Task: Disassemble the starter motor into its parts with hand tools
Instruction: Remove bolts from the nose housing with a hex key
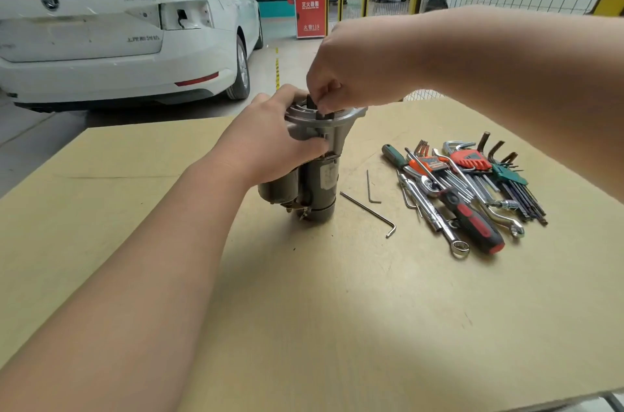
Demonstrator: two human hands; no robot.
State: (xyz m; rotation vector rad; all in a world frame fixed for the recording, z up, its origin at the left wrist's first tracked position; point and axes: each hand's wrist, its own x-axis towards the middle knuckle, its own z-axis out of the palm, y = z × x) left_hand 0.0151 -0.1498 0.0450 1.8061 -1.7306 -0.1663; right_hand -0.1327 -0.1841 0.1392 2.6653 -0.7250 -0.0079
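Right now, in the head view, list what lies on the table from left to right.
starter motor → long hex key → pile of hand tools. The short hex key overlaps the long one sideways, so it is left out.

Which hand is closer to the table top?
Left. The left hand grips the motor below its rim, lower over the table. The right hand pinches a dark part at the motor's top, higher up.
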